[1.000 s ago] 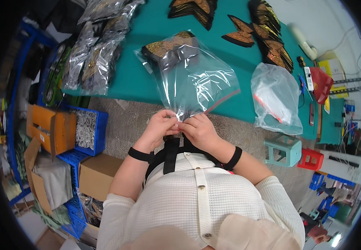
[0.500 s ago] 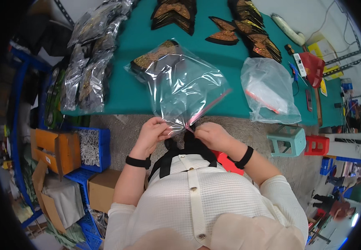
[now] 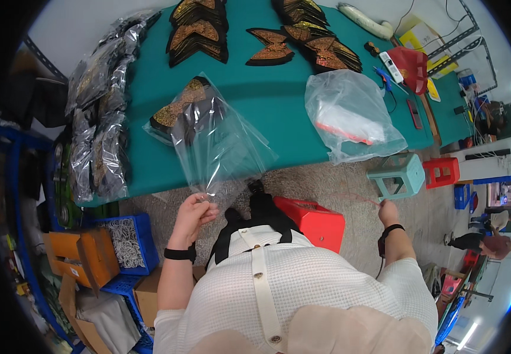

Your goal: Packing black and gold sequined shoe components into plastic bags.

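Observation:
My left hand (image 3: 194, 216) pinches the near end of a clear plastic bag (image 3: 223, 144), just off the table's front edge. Partly inside or under the bag's far left end lies a black bow-shaped piece with gold glitter (image 3: 181, 105); the glare hides which. Out to the right, my right hand (image 3: 389, 213) is closed on a thin reddish peel-off strip (image 3: 356, 196), which is blurred and trails leftward over the floor. On the table, nearest the strip, lies a cloudy plastic bag (image 3: 350, 109) holding a stack of clear sleeves with red edges.
Stacks of glitter bows (image 3: 199, 38) stand at the back of the green table (image 3: 255, 106). Wrapped pieces (image 3: 105, 112) line its left side. A red stool (image 3: 311, 224) and a pale green stool (image 3: 398, 177) stand on the floor. A blue crate (image 3: 140, 242) sits left.
My right hand has left the bag's mouth and swung far right, with the reddish strip peeled off the bag. My left hand has kept its hold. The view has shifted.

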`<state>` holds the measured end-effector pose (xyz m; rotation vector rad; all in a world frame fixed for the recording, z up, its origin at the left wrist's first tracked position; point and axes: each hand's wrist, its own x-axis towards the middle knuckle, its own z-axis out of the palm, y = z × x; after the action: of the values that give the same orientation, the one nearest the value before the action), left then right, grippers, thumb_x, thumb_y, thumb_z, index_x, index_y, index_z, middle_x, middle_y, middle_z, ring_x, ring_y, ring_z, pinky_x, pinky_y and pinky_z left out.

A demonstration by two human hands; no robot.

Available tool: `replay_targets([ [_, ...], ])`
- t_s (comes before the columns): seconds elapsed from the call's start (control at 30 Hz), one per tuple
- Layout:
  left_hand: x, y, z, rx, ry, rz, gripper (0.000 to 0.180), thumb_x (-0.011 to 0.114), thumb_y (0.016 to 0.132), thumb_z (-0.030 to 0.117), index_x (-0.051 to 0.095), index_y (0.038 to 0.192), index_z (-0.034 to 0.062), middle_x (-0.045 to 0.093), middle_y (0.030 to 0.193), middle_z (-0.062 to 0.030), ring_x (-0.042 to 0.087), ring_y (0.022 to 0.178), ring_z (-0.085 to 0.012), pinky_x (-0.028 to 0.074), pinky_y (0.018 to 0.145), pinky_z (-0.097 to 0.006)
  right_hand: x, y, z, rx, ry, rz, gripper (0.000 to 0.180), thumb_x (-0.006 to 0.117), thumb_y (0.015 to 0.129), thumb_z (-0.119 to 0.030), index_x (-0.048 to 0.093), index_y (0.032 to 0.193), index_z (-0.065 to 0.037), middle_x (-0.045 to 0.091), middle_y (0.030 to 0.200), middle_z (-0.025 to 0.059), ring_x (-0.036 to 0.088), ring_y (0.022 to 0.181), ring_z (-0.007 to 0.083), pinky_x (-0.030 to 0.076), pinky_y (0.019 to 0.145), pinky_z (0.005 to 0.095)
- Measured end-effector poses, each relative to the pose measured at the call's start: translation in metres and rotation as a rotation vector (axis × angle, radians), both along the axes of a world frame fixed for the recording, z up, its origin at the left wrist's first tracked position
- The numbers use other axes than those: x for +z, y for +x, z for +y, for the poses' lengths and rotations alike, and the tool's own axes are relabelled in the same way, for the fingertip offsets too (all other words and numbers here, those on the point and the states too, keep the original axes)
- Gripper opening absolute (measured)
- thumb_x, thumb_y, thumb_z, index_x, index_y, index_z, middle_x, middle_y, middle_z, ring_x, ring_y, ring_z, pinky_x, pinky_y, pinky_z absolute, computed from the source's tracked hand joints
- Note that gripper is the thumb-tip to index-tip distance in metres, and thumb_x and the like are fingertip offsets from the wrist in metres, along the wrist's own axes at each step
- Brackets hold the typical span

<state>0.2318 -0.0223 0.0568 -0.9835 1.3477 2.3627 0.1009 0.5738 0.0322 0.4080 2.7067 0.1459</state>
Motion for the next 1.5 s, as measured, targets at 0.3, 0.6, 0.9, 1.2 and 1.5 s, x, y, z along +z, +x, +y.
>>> replay_targets([
  [0.3, 0.001, 0.001, -0.006, -0.06, -0.013, -0.043, 0.04, 0.061, 0.086, 0.016, 0.045, 0.12, 0.0024, 0.062, 0.097, -0.0103, 0.062, 0.085, -0.017, 0.052, 0.076, -0.03, -0.001, -0.03, -0.135, 0.386, -0.17, -0.084, 0.024, 0.06, 0.075, -0.009, 0.062, 0.099, -0.011, 0.064, 0.093, 0.0162, 0.061, 0.09, 0.0336, 0.049, 0.076, 0.0416],
  [0.6, 0.004, -0.029, -0.019, 0.187, -0.008, -0.034, 0.06, 0.052, 0.09, 0.042, 0.037, 0.132, 0.0023, 0.056, 0.112, -0.0127, 0.056, 0.099, -0.0197, 0.048, 0.081, -0.033, 0.041, -0.09, -0.249, 0.549, -0.625, -0.161, 0.019, 0.067, 0.074, -0.016, 0.061, 0.086, -0.003, 0.063, 0.088, 0.0153, 0.062, 0.075, 0.0267, 0.048, 0.065, 0.0353],
  [0.9, -0.003, -0.086, -0.031, 0.397, -0.064, -0.206, 0.075, 0.053, 0.085, 0.056, 0.033, 0.132, 0.0014, 0.053, 0.117, -0.0155, 0.054, 0.104, -0.0233, 0.043, 0.083, -0.038, 0.042, -0.188, -0.387, 0.285, -1.25, -0.376, 0.066, 0.059, 0.083, -0.046, 0.047, 0.124, 0.004, 0.056, 0.114, 0.0132, 0.054, 0.103, 0.0202, 0.044, 0.084, 0.0317],
  [1.2, -0.008, -0.107, -0.037, 0.464, -0.047, -0.301, 0.06, 0.06, 0.08, 0.057, 0.051, 0.107, 0.0038, 0.058, 0.094, -0.0076, 0.057, 0.088, -0.0198, 0.042, 0.079, -0.037, 0.016, -0.23, -0.484, 0.151, -1.124, -0.789, 0.096, 0.055, 0.072, -0.071, 0.041, 0.128, 0.006, 0.051, 0.116, 0.0201, 0.053, 0.103, 0.0272, 0.041, 0.084, 0.04],
  [1.5, -0.014, -0.112, -0.038, 0.568, -0.029, -0.251, 0.028, 0.064, 0.085, 0.029, 0.054, 0.097, 0.0057, 0.057, 0.083, -0.0043, 0.056, 0.067, -0.0171, 0.048, 0.058, -0.028, -0.003, -0.231, -0.477, 0.171, -1.02, -0.663, 0.086, 0.067, 0.071, -0.059, 0.047, 0.12, 0.008, 0.053, 0.1, 0.0131, 0.052, 0.092, 0.0233, 0.043, 0.074, 0.0352],
])
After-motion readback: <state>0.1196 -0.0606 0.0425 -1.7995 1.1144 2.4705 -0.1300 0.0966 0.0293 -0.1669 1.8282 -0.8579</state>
